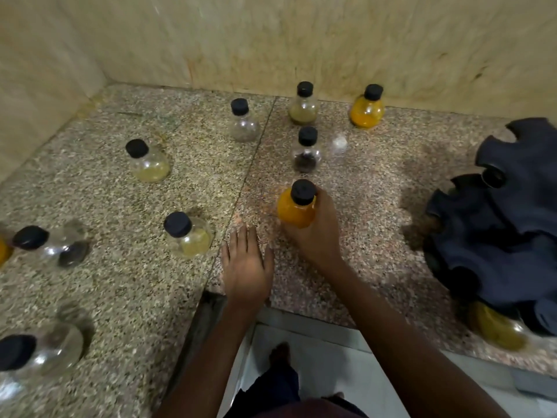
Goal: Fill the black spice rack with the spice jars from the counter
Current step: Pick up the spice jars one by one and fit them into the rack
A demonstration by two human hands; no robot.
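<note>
Home kitchen: granite counter point(120, 282), spice jars point(304, 110), tiled wall point(271, 40).

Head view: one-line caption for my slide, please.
Right hand grips an orange-filled spice jar on the counter; left hand rests flat; black rack waits at right.

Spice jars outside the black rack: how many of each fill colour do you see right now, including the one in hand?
Orange-filled round clear jars, black caps: 3 (one gripped by the right hand, one cut off at the left edge)
Yellow-green or olive-filled jars: 3
Dark-filled jars: 2
Nearly empty-looking clear jars: 2
Total: 10
</note>
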